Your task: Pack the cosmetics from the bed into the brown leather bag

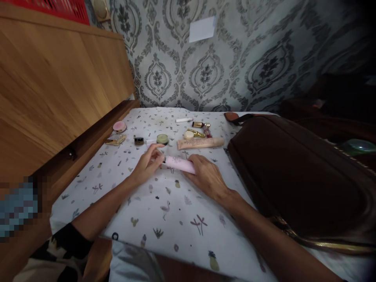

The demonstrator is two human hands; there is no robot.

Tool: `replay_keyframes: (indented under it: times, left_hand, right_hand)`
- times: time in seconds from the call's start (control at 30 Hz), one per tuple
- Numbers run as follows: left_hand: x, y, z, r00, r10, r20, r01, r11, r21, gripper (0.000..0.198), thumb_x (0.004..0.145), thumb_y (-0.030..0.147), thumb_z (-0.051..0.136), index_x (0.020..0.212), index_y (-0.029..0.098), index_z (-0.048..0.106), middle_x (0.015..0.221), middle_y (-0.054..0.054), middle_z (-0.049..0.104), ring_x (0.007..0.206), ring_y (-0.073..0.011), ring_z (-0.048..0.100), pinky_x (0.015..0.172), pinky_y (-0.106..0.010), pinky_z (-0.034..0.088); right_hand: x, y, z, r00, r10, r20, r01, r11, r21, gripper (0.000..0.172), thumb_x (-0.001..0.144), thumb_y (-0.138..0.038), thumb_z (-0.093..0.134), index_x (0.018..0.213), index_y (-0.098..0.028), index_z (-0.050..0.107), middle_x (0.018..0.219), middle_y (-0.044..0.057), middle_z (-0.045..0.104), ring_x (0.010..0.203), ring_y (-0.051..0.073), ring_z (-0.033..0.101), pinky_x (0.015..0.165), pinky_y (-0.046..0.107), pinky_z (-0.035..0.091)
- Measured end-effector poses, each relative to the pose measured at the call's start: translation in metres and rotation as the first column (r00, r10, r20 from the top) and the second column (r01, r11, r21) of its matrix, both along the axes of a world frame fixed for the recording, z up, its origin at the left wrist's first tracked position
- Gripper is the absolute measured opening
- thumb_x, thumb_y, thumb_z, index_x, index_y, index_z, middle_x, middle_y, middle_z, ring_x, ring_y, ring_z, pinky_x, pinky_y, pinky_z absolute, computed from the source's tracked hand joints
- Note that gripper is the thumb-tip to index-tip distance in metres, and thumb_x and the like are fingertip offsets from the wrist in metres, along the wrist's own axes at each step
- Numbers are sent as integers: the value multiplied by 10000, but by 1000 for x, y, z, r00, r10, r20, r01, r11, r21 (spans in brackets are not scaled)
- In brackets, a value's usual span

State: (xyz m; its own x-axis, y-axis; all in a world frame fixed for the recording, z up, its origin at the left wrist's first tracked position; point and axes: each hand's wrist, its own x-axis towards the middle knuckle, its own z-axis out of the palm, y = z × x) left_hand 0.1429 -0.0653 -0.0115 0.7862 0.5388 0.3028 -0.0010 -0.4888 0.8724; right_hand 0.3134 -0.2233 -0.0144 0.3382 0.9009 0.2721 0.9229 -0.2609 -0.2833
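A pink tube [181, 164] lies nearly level just above the patterned cloth, between my two hands. My right hand [207, 175] wraps round its right end. The fingers of my left hand [149, 162] are pinched at its narrow left end, where a small cap or tip is mostly hidden. Just behind my hands are a beige tube [201, 143], a round green-lidded jar [162, 139] and a small dark jar [139, 141].
A large dark brown bag [296, 176] covers the right side of the patterned cloth [176, 219]. Gold-coloured tubes [196, 133], a white stick [184, 120], a pink round compact [119, 126] and a gold case [116, 139] lie farther back. A wooden cabinet [64, 70] stands left.
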Motion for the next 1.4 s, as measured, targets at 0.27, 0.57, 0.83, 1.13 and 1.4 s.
replay_keyframes:
  times: [0.27, 0.57, 0.83, 1.13, 1.4]
  left_hand:
    - [3, 3, -4, 996, -77, -35, 73, 993, -88, 344, 964, 526, 540, 854, 200, 519, 626, 39, 552, 588, -111, 526, 633, -248, 429]
    - [4, 5, -2, 995, -95, -16, 91, 981, -171, 410, 899, 597, 613, 961, 192, 590, 690, 20, 581, 571, -106, 528, 501, -222, 381]
    - [4, 6, -8, 993, -113, -33, 100, 960, -262, 405, 928, 585, 582, 1058, 202, 568, 624, 47, 532, 511, -90, 493, 449, -186, 342]
    - [3, 5, 3, 991, -114, 72, 126, 973, -193, 440, 876, 556, 666, 1122, 195, 611, 781, 10, 559, 574, -88, 486, 479, -194, 398]
    - [1, 1, -4, 999, -20, -27, 19, 998, -60, 509, 990, 645, 395, 956, 177, 593, 583, 60, 425, 484, -88, 412, 462, -206, 312]
  right_hand:
    - [2, -1, 0, 1000, 0, 1, -1, 998, 65, 125, 872, -269, 645, 939, -188, 577, 919, 83, 666, 854, 243, 612, 673, 310, 380]
    - [6, 0, -6, 1000, 7, -29, -4, 994, 105, 134, 881, -284, 629, 978, -197, 597, 923, 75, 684, 847, 234, 618, 673, 301, 393]
    - [-1, 0, -1, 996, -5, -84, 11, 997, 75, 220, 836, -255, 681, 1039, -185, 633, 993, 94, 717, 903, 257, 651, 705, 308, 414]
    - [0, -3, 12, 829, 73, -554, -65, 997, 35, 245, 792, -432, 695, 852, -195, 700, 698, -15, 643, 633, 160, 565, 559, 254, 361]
    - [-15, -6, 18, 936, 128, -327, -126, 992, 27, 129, 845, -250, 675, 926, -158, 715, 930, 77, 709, 801, 193, 639, 709, 274, 428]
